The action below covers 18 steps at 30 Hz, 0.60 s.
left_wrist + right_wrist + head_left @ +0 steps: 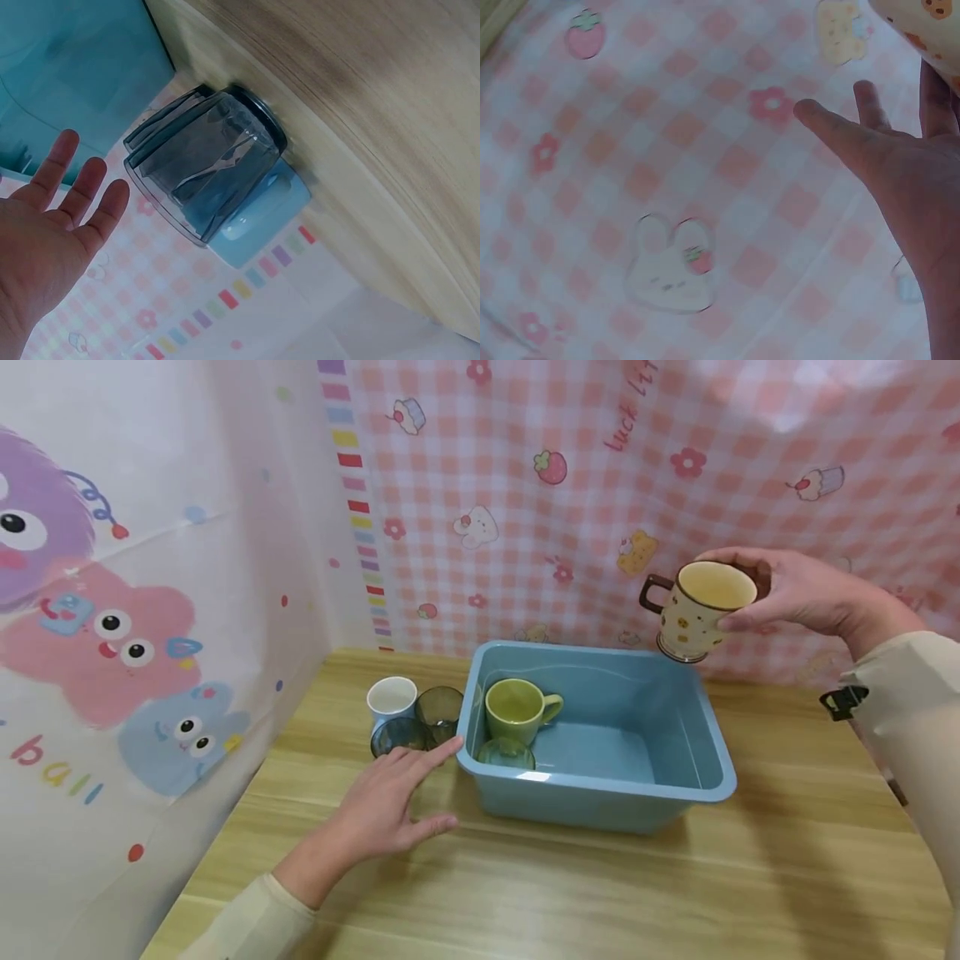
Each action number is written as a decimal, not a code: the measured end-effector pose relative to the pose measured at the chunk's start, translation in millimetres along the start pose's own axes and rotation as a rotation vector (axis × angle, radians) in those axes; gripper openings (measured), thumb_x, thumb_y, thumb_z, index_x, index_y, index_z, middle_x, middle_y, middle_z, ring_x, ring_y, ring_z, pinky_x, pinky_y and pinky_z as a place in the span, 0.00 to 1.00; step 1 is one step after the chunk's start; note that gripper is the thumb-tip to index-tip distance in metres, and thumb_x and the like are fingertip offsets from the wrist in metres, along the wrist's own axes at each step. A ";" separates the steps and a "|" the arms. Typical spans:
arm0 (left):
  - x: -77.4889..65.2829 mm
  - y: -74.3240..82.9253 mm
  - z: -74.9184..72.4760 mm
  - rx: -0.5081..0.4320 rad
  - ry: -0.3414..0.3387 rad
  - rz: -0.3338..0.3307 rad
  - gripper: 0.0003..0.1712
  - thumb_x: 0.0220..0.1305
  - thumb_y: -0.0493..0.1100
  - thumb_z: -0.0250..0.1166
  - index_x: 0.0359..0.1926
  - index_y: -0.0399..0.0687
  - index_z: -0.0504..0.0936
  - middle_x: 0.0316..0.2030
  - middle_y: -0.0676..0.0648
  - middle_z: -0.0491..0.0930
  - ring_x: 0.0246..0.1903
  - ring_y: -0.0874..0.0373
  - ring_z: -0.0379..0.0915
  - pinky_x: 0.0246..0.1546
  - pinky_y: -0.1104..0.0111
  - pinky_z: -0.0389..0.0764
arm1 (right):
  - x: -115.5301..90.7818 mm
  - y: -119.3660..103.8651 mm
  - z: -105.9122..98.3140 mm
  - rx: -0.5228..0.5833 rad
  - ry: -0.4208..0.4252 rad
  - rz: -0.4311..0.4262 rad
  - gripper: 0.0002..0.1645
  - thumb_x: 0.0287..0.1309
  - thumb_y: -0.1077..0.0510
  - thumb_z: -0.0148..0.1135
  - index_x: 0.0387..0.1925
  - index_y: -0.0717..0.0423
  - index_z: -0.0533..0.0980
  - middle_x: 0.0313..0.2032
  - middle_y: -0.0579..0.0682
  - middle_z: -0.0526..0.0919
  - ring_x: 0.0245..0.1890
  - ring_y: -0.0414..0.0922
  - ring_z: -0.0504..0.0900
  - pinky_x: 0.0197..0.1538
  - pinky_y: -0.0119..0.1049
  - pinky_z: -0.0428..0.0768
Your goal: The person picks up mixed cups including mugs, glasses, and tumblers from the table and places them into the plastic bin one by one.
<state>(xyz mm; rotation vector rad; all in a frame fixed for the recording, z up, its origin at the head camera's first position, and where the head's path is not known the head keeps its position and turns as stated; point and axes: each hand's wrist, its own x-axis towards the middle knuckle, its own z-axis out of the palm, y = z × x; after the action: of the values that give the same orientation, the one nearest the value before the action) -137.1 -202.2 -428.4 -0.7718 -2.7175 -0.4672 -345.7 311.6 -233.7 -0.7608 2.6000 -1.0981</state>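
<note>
Right hand (795, 589) grips cream mug (693, 620); tub (585, 804) below and left of that hand. Left hand (382, 802) spread, holding nothing, dark glasses (398, 737) just beyond it.

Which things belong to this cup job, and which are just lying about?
Likely job: cream mug held in right hand, blue tub, green mug, green glass, blue mug, two dark glasses.
Probably just surroundings: checked cloth, cartoon sheet, wooden table.

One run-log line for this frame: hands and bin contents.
Right hand: holds cream mug, raised | Left hand: beside blue bin, holding nothing | Bin contents: green mug, transparent cup
</note>
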 end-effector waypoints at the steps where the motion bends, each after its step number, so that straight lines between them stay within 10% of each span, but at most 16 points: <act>1: 0.0 0.2 -0.2 -0.001 -0.001 -0.001 0.61 0.57 0.67 0.79 0.85 0.70 0.55 0.59 0.47 0.87 0.55 0.51 0.79 0.59 0.50 0.81 | 2.5 -4.8 2.0 -0.008 -0.013 -0.004 0.47 0.60 0.68 0.76 0.77 0.45 0.67 0.59 0.40 0.83 0.54 0.37 0.85 0.50 0.30 0.85; 18: -1.4 -3.6 -1.6 -0.012 -0.007 -0.002 0.61 0.58 0.66 0.79 0.85 0.71 0.55 0.61 0.48 0.86 0.56 0.51 0.79 0.58 0.53 0.81 | 53.2 -37.7 61.4 0.025 -0.257 -0.103 0.49 0.53 0.66 0.80 0.74 0.47 0.70 0.61 0.49 0.83 0.59 0.49 0.82 0.60 0.36 0.83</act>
<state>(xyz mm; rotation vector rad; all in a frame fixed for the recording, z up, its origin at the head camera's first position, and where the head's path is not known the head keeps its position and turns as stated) -137.7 -206.4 -428.3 -0.7758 -2.7246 -0.4820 -352.6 223.7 -249.5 -0.9702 2.3519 -0.9843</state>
